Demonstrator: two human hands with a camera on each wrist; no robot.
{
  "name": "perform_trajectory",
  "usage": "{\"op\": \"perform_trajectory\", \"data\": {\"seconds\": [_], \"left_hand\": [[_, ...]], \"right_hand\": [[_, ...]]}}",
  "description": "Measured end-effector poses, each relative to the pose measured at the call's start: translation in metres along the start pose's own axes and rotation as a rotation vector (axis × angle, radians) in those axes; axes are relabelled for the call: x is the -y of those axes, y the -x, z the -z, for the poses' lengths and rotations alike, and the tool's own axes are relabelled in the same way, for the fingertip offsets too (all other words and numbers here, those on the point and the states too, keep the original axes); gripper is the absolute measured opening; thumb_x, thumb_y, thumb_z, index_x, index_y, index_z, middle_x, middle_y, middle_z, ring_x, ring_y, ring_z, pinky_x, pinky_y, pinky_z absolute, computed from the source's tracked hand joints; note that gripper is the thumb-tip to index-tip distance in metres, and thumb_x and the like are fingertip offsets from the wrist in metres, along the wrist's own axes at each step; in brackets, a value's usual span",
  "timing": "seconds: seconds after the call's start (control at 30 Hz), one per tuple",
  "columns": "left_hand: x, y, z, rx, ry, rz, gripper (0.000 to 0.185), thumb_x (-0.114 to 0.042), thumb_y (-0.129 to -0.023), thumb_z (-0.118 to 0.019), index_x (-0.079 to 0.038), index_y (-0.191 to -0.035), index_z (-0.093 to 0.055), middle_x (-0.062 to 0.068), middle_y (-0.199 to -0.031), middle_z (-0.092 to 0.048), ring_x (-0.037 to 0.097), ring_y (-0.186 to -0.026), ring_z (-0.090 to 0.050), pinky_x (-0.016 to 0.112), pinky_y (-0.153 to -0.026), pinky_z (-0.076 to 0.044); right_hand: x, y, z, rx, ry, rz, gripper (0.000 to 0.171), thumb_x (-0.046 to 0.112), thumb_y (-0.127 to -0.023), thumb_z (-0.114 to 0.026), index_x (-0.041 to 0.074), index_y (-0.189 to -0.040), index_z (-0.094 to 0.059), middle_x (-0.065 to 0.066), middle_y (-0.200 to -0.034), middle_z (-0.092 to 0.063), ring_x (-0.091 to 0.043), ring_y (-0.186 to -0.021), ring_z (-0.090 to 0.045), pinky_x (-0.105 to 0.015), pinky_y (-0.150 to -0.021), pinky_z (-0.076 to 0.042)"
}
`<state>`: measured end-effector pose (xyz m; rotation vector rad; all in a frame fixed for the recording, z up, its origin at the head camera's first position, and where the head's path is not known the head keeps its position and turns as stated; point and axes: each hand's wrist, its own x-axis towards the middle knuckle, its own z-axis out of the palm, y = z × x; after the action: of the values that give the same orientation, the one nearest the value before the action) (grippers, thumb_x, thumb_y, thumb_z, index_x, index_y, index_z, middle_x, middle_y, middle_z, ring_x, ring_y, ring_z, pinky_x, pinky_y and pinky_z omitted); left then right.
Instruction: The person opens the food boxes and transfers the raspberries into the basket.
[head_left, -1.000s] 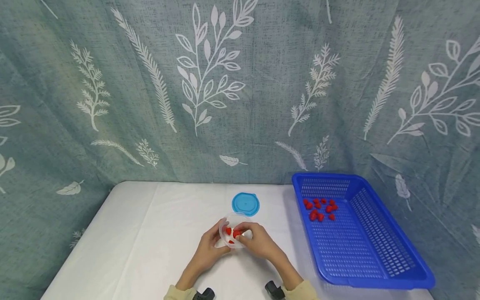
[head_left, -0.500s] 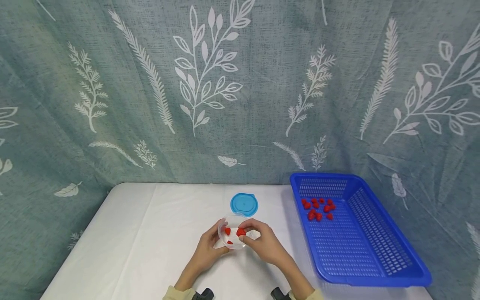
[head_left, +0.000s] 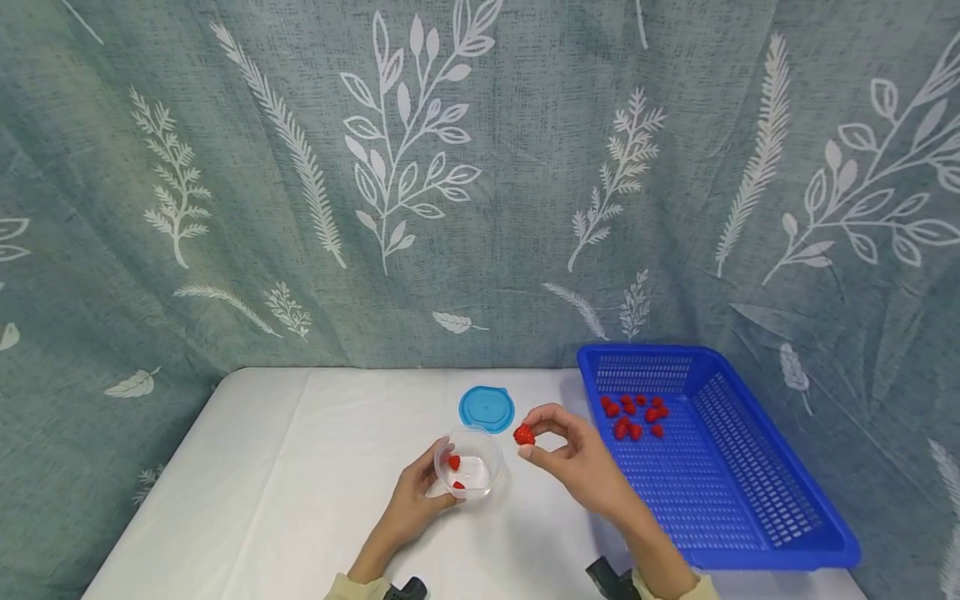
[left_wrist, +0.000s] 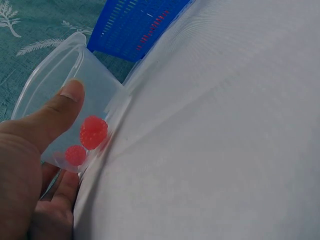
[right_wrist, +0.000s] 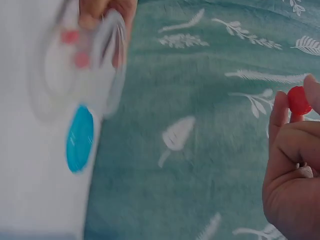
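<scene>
My left hand holds a clear round plastic container by its side on the white table. Two red berries lie inside it; in the left wrist view a raspberry shows through the wall beside a second berry. To the right of the container, my right hand pinches another raspberry between thumb and fingertips, held up above the table. Just behind the container lies a round blue lid.
A blue perforated plastic basket stands at the table's right side. Several red berries are scattered at its left back part. A green leaf-patterned cloth hangs behind the white table.
My right hand has lifted the raspberry out of the container and carried it right, towards the basket. The left hand stays on the container, where two berries remain.
</scene>
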<state>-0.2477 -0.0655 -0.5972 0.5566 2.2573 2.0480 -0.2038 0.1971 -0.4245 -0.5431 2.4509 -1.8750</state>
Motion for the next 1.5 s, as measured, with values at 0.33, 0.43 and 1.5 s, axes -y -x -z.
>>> {"op": "perform_trajectory", "data": {"seconds": [0.33, 0.43, 1.5], "left_hand": [[-0.001, -0.001, 0.0, 0.013, 0.009, -0.011, 0.094, 0.003, -0.075, -0.086, -0.005, -0.156, -0.038, 0.021, -0.151, -0.05, 0.036, -0.147, -0.039, 0.035, -0.12, -0.035], [-0.001, -0.001, 0.0, 0.01, 0.008, -0.003, 0.094, 0.004, -0.075, -0.085, -0.006, -0.156, -0.038, 0.021, -0.152, -0.049, 0.035, -0.148, -0.038, 0.034, -0.12, -0.035], [0.0, -0.001, 0.003, 0.016, 0.005, 0.003, 0.094, 0.001, -0.075, -0.086, -0.005, -0.156, -0.038, 0.021, -0.152, -0.049, 0.035, -0.148, -0.037, 0.033, -0.12, -0.035]], "right_hand": [[0.006, -0.013, 0.078, -0.101, 0.049, 0.089, 0.03, 0.005, -0.093, -0.073, 0.001, -0.119, -0.06, 0.005, -0.102, -0.072, -0.011, -0.04, -0.046, -0.028, -0.036, -0.041], [-0.003, -0.021, 0.101, -0.122, 0.078, 0.085, 0.03, 0.007, -0.094, -0.072, 0.002, -0.122, -0.061, 0.005, -0.104, -0.073, -0.011, -0.037, -0.046, -0.028, -0.034, -0.038], [-0.192, -0.043, 0.214, -0.644, 0.326, -0.365, 0.038, 0.006, -0.092, -0.073, -0.013, -0.123, -0.062, -0.003, -0.089, -0.07, 0.013, -0.068, -0.049, -0.008, -0.059, -0.043]]}}
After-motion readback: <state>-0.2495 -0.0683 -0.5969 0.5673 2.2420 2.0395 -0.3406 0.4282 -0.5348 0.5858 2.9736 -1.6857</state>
